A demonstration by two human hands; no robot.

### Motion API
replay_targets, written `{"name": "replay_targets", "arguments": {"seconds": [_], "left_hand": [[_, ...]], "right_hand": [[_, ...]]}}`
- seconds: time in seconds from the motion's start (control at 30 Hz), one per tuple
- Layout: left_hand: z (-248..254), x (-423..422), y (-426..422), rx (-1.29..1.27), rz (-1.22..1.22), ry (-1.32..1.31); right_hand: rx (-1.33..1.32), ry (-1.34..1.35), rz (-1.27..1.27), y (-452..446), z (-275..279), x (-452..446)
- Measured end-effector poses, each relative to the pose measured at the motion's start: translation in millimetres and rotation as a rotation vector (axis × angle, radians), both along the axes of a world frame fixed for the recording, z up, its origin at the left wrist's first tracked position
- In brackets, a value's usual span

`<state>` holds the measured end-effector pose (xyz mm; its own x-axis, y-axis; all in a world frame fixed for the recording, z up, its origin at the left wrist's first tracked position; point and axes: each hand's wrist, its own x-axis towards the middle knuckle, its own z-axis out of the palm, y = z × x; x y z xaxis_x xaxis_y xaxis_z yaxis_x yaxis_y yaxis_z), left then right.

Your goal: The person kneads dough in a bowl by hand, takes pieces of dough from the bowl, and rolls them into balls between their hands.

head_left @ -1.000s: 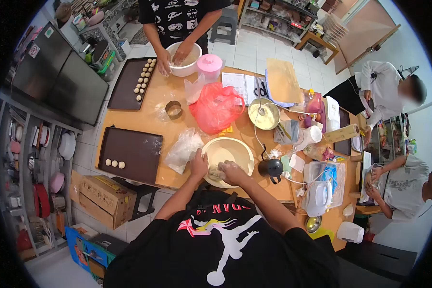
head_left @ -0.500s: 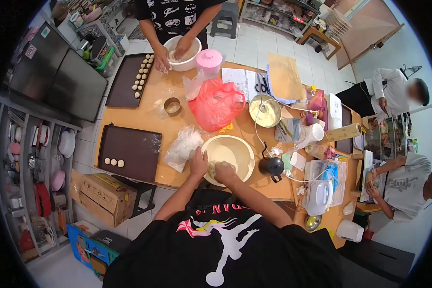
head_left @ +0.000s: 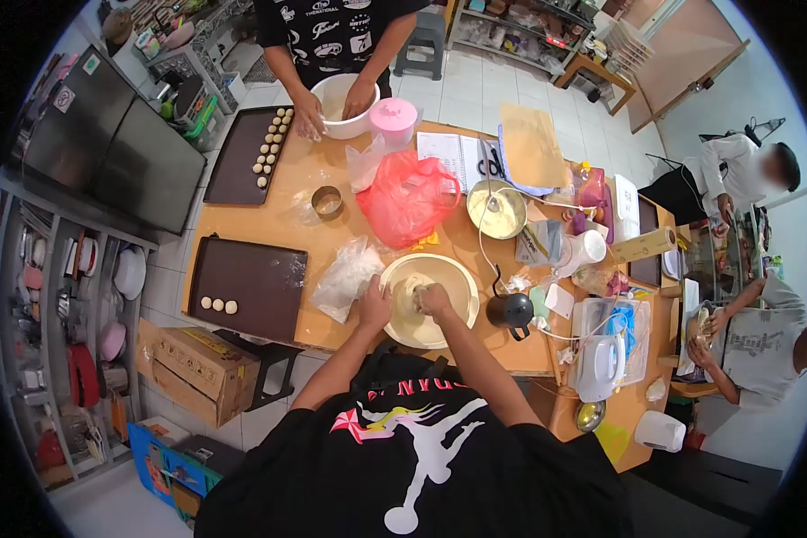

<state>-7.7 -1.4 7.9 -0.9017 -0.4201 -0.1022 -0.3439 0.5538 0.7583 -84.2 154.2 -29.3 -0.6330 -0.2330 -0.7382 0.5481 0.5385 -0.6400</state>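
While the left hand (head_left: pixel 376 303) steadies the near-left side of a round cream bowl (head_left: pixel 457 289), the right hand (head_left: pixel 432 300) works inside it, against pale dough (head_left: pixel 410 291). The bowl is smooth, apparently plastic, with a broad circular rim; the dough is soft-looking and irregular, close in colour to the bowl. The left fingers are bent over the rim and grip it. The right fingers are curled under the hand and partly hidden; whether they pinch the dough or only press it cannot be told.

To the left of the bowl lies a crumpled clear bag (head_left: pixel 347 278); to the right stands a dark kettle (head_left: pixel 510 311) with a slender curved spout. A thin, wrinkled red bag (head_left: pixel 408 202) lies beyond the bowl on the wood-coloured desk (head_left: pixel 264 224). A flat, dark rectangular tray (head_left: pixel 255 273) carries three smooth dough balls (head_left: pixel 219 305) near its front edge.

Compared with half a second earlier, the right hand has shifted from the near part of the bowl towards its middle; the left hand remains at the rim.

The bowl's mouth faces upward. The dough lies left of the bowl's centre, between the hands; its long axis cannot be determined.
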Motion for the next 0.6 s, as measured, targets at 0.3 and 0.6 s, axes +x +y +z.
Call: {"name": "replay_targets", "arguments": {"seconds": [0.3, 0.6], "left_hand": [[-20.2, 0.9, -2.3, 0.046, -0.014, 0.012], [-9.6, 0.5, -2.3, -0.012, 0.011, -0.010]], "right_hand": [[-0.034, 0.374, 0.066, 45.6, 36.2, -0.8], [-0.069, 0.495, 0.544, 2.9, 57.5, -11.4]]}}
